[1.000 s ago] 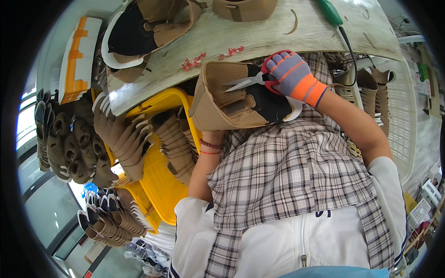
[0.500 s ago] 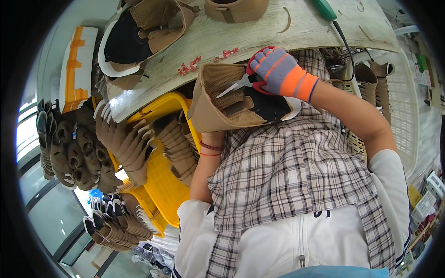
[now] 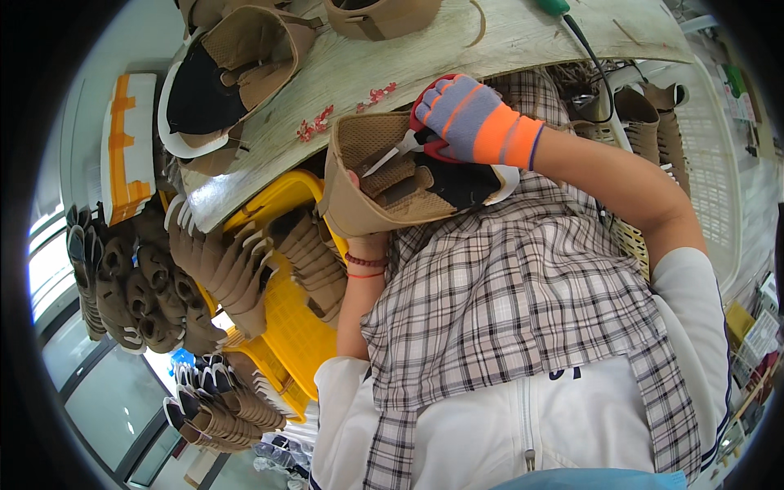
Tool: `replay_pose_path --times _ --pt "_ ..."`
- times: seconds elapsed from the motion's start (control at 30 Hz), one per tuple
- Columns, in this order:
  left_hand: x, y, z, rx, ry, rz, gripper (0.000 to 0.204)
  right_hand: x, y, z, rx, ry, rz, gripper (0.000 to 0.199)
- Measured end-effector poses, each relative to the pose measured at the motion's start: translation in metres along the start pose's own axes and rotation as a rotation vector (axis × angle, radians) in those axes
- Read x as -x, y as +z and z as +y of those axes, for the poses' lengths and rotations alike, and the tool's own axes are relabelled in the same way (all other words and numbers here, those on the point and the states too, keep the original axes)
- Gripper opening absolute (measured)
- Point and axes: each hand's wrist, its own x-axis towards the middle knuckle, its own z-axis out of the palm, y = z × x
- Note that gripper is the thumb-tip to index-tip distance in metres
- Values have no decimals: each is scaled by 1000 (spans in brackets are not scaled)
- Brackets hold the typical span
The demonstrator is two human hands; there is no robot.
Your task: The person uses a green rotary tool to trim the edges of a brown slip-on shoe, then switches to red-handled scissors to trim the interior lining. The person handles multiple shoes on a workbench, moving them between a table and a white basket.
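My right hand [image 3: 478, 121], in a grey and orange glove, is closed round the red handles of a pair of scissors [image 3: 394, 157]. Their blades point down and left into the opening of a tan shoe upper [image 3: 353, 204] with mesh lining and a black inner part. My left hand [image 3: 369, 243] grips this upper from below and behind; most of its fingers are hidden, with a fingertip showing at the inner edge. The upper is held in front of my plaid apron, just off the near edge of the worktable [image 3: 286, 163].
Another tan upper [image 3: 233, 73] lies on the table at the left, with one more [image 3: 384, 18] at the back. A green-handled corded tool [image 3: 554, 6] rests at the far right. Yellow baskets [image 3: 286, 286] and stacked uppers [image 3: 220, 273] stand left; a white basket [image 3: 706, 180] is at right.
The view has shifted slightly, so the table and the upper appear a little further left and up. My hands keep their hold, and the scissors are still inside the upper.
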Motion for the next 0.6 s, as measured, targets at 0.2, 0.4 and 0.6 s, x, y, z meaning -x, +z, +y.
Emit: replay_pose_path --times 0.2,0.4,0.6 --pt "5 10 7 49 -51 -4 49 10 5 10 -10 58 -44 30" --pt "-1 -7 -1 49 -34 25 50 9 -11 2 -22 10 -12 29" --pt "6 10 7 54 -40 -47 51 14 3 9 -34 146 -138 28"
